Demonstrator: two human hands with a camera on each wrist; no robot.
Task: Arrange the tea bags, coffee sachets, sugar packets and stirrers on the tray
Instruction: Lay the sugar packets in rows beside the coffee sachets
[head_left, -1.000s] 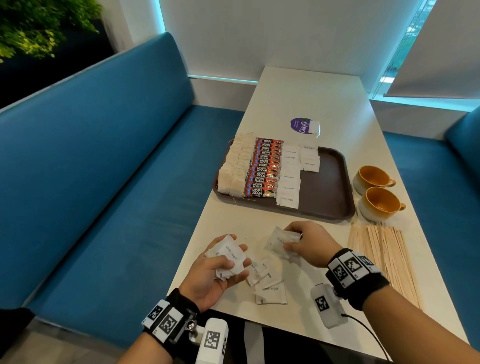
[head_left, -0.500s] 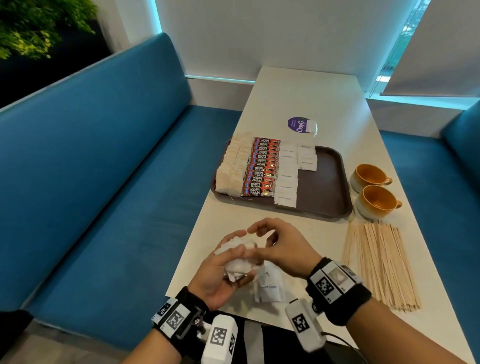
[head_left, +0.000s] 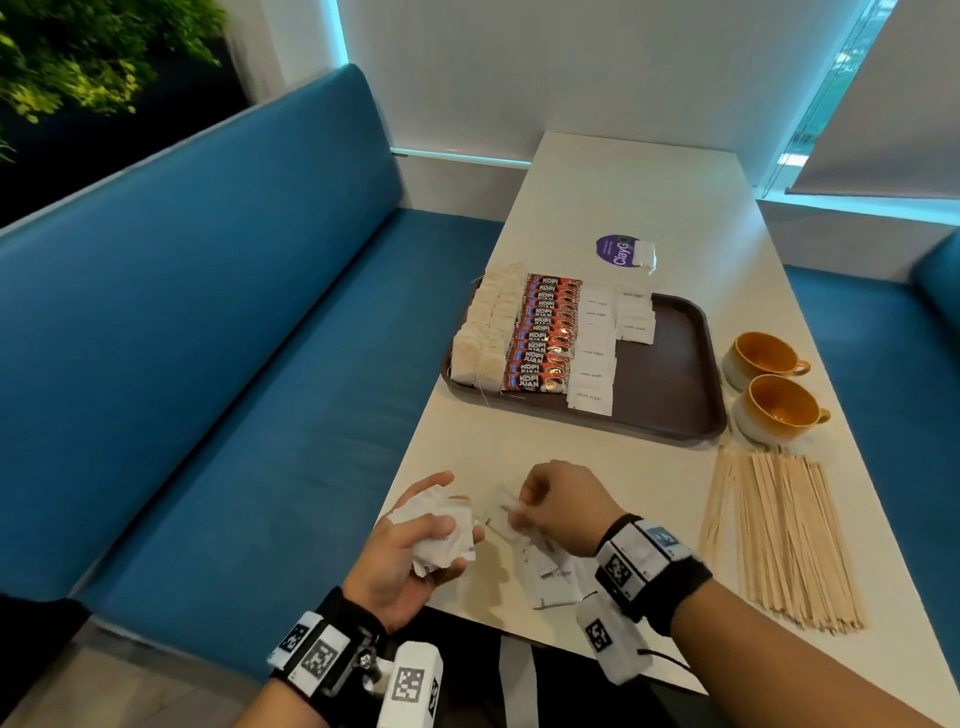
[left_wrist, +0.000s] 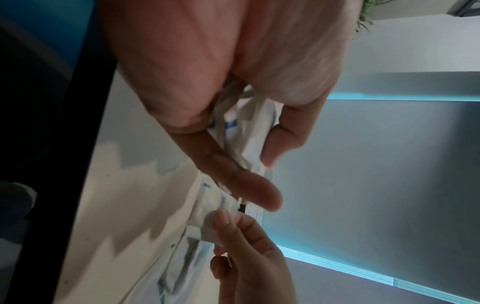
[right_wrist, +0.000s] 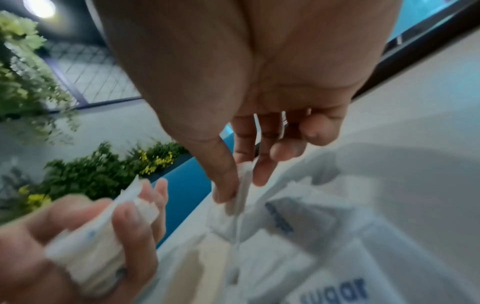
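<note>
- Left hand (head_left: 415, 545): palm up at the near-left corner of the tabletop (head_left: 649, 197), fingers curled round a gathered bundle of sugar packets (head_left: 441, 530). The bundle was there a second ago too; it looks a little fuller now.
- Right hand (head_left: 561, 506): half a second ago it met the left hand over the bundle; now it has dropped back to the loose packets (head_left: 550, 577) by the near edge. Thumb and forefinger pinch the edge of one packet (right_wrist: 241, 193); whether that packet is clear of the tabletop cannot be told.
- Meaning, as judged: collecting goes one packet at a time, right hand feeding left; a few packets remain, so the carry to the tray has not begun.
- Loose packets: directly beneath and touching the right hand, just beside the left.
- Tray (head_left: 685, 364): mid-tabletop, well beyond both hands. Holds tea bags (head_left: 483, 332) along its left side, coffee sachets (head_left: 545, 338) next, then sugar rows (head_left: 597, 353); second sugar row short, right part bare.
- Stirrers (head_left: 779, 530): heaped near the right edge, off the tray, untouched.
- Two cups (head_left: 769, 384): just right of the tray.
</note>
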